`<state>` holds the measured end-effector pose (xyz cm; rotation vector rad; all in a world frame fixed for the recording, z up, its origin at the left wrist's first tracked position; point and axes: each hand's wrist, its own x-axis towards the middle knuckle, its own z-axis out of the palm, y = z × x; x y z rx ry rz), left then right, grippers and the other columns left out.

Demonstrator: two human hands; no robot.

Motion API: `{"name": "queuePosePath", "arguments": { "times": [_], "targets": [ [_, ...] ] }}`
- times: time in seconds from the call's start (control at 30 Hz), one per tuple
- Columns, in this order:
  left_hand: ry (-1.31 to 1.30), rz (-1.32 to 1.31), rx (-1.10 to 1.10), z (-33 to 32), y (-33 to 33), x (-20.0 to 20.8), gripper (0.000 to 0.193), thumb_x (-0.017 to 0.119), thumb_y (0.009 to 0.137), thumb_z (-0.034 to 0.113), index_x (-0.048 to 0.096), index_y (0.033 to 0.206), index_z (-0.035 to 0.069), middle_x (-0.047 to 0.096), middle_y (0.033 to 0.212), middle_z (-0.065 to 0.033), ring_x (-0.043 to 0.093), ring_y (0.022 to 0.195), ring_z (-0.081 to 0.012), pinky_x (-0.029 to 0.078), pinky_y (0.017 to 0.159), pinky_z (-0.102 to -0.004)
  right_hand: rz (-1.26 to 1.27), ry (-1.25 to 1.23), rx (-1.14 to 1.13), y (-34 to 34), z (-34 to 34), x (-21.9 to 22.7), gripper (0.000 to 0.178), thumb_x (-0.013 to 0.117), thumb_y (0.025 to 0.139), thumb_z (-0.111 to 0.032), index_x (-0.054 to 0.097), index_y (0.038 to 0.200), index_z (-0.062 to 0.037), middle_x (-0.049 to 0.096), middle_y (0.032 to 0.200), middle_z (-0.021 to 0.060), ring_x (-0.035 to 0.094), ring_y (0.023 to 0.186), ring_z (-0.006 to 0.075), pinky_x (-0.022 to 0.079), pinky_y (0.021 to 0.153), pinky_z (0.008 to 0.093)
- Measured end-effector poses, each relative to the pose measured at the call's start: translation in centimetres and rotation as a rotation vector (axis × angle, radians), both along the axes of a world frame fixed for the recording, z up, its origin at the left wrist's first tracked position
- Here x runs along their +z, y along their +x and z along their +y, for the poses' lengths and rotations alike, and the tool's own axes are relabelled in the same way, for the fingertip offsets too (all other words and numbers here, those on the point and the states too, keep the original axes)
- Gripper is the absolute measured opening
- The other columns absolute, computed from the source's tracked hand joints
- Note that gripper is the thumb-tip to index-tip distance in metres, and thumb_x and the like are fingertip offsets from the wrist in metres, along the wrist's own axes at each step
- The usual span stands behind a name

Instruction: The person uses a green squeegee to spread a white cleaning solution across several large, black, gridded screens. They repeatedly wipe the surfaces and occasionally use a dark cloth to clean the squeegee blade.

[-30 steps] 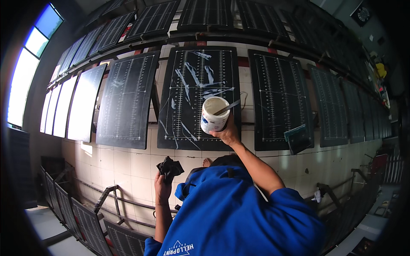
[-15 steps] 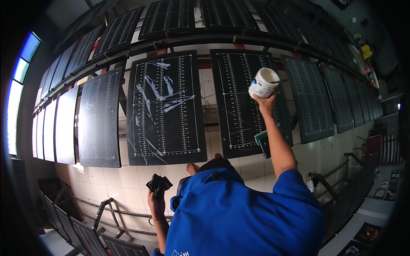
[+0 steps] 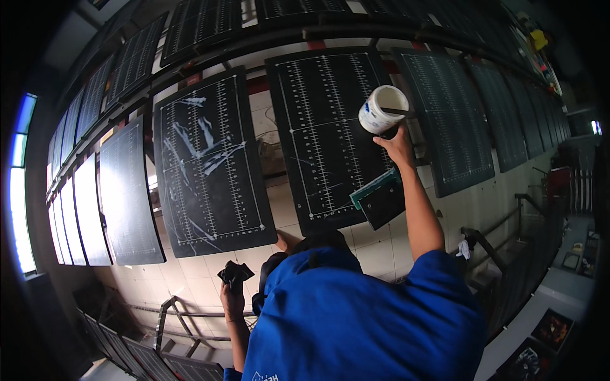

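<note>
My left hand (image 3: pixel 232 303) is closed round a crumpled black cloth (image 3: pixel 236 273), low beside my body. My right hand (image 3: pixel 398 147) reaches forward and grips a white tub (image 3: pixel 371 118) with blue smears. The tub is tilted so its pale inside shows, and a dark flat stick or handle (image 3: pixel 394 111) crosses its mouth. Beneath the tub is a black board (image 3: pixel 318 136) printed with white scale lines. A black plate with a green edge (image 3: pixel 380 198) is by my right forearm, over that board's near right corner; whether it rests there I cannot tell.
Left of it lies a similar board (image 3: pixel 213 190) with whitish smears. More such boards fill dark racks on both sides and beyond, some glaring in window light (image 3: pixel 24 209). Metal rails (image 3: pixel 168 311) stand behind me on the left, above a tiled floor (image 3: pixel 375 244).
The view has turned, so the boards sit further left. The tub now shows more of its open mouth, and more of the green-edged plate is visible. Both hands keep their grips.
</note>
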<state>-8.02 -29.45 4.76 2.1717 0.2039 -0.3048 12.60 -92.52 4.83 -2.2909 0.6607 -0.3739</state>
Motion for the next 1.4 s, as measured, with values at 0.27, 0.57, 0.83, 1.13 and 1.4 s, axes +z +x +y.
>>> {"name": "queuePosePath", "arguments": {
  "times": [0.27,0.57,0.83,1.13,1.4],
  "targets": [
    [-0.100,0.042,-0.052,0.2,3.1,-2.9,0.033,0.057,0.098,0.014,0.060,0.127,-0.002,0.066,0.120,-0.0160,0.063,0.112,-0.0248,0.047,0.097,-0.0343,0.081,-0.144,-0.446,-15.3,2.7,-1.0,0.057,0.075,0.083,-0.032,0.054,0.125,0.0004,0.062,0.114,0.0198,0.060,0.107,0.0360,0.047,0.092,0.0454],
    [-1.000,0.265,0.314,9.3,2.3,-8.3,0.047,0.050,0.094,0.019,0.051,0.136,-0.002,0.059,0.129,-0.0149,0.057,0.120,-0.0266,0.045,0.106,-0.0377,0.314,0.396,-0.685,-18.4,11.3,-2.1,0.084,0.084,0.070,-0.050,0.052,0.117,0.0118,0.067,0.105,0.0217,0.071,0.087,0.0276,0.058,0.053,0.0374],
    [-0.310,0.057,0.066,19.1,1.3,-5.3,0.042,0.040,0.092,0.001,0.054,0.131,-0.003,0.064,0.118,-0.0133,0.065,0.106,-0.0237,0.054,0.094,-0.0338,-0.189,0.567,-0.549,-13.5,19.3,7.5,0.038,0.074,0.077,-0.018,0.066,0.107,0.0034,0.070,0.100,0.0114,0.069,0.087,0.0245,0.055,0.077,0.0370],
    [-0.913,0.201,0.306,24.1,0.3,-9.0,0.037,0.040,0.090,0.003,0.058,0.121,-0.005,0.066,0.113,-0.0127,0.066,0.104,-0.0222,0.054,0.094,-0.0335,-0.248,-0.291,0.537,-6.4,52.2,11.0,0.035,0.068,0.069,-0.003,0.068,0.104,-0.0096,0.070,0.105,0.0072,0.067,0.096,0.0294,0.056,0.082,0.0415],
    [-1.226,0.226,0.536,23.7,2.3,-7.7,0.036,0.041,0.090,0.003,0.058,0.121,-0.004,0.066,0.113,-0.0126,0.066,0.103,-0.0216,0.055,0.093,-0.0336,-0.116,-0.572,0.825,-6.7,60.0,5.4,0.031,0.058,0.085,-0.012,0.069,0.114,-0.0094,0.069,0.120,0.0022,0.064,0.111,0.0204,0.052,0.089,0.0388]
  ]
}}
